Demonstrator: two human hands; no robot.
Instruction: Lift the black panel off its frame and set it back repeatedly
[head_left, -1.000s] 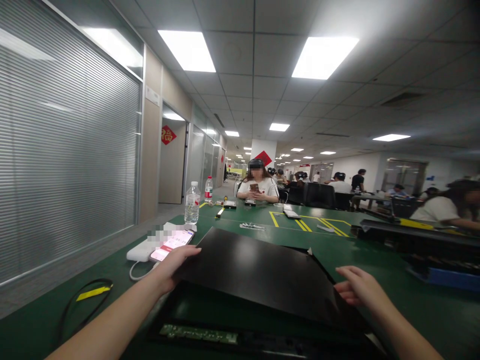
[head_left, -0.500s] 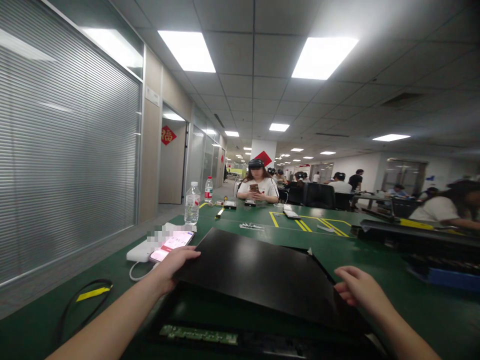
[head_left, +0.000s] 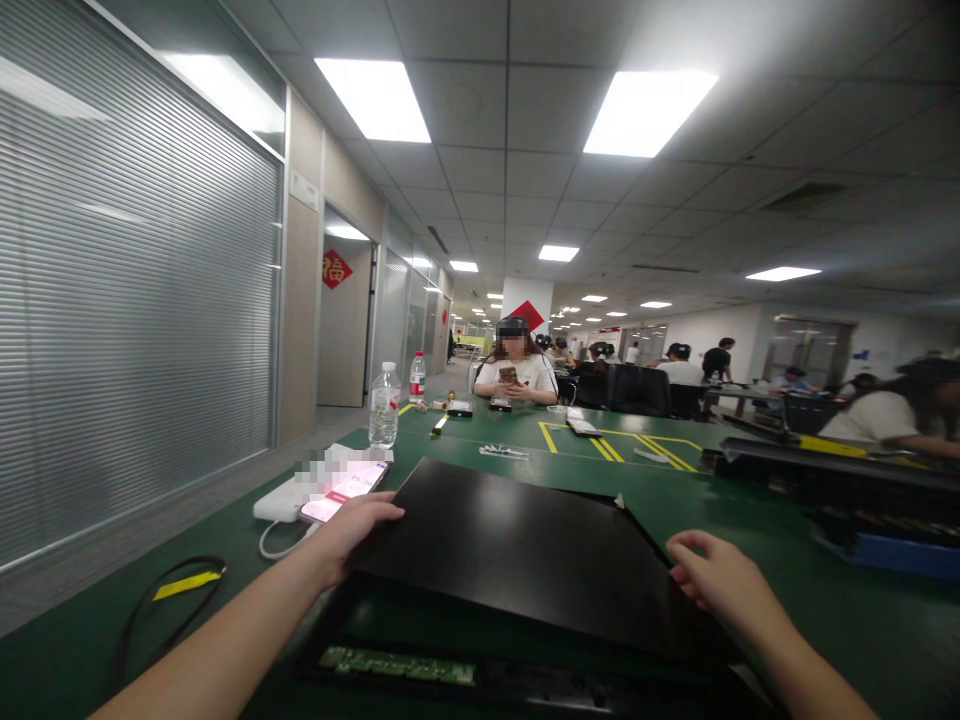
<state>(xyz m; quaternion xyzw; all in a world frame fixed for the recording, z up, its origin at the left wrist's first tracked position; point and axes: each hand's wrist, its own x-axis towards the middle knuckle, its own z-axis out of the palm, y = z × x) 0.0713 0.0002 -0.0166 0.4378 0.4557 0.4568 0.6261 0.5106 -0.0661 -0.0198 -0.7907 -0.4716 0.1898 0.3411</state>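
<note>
A thin, glossy black panel (head_left: 510,560) lies tilted over a black frame (head_left: 585,688) on the green table. My left hand (head_left: 356,535) is closed on the panel's left edge, thumb on top and the other fingers hidden underneath. At the right edge, my right hand (head_left: 709,575) has its fingers curled in and its fingertips against the panel's side; part of that grip is hidden. A green circuit board strip (head_left: 397,665) shows along the frame's near side, below the panel. A small pale tab (head_left: 619,502) sticks up at the far right corner.
Left of the panel lie a lit phone (head_left: 345,492), a white cabled box (head_left: 281,503) and a black strap (head_left: 176,620). A water bottle (head_left: 384,405) stands behind them. Dark parts (head_left: 840,490) are stacked at right. A person (head_left: 516,375) sits opposite, holding a phone.
The panel's near edge has dropped very slightly toward the frame, and my right hand has shifted a touch left. My left hand stays at its edge.
</note>
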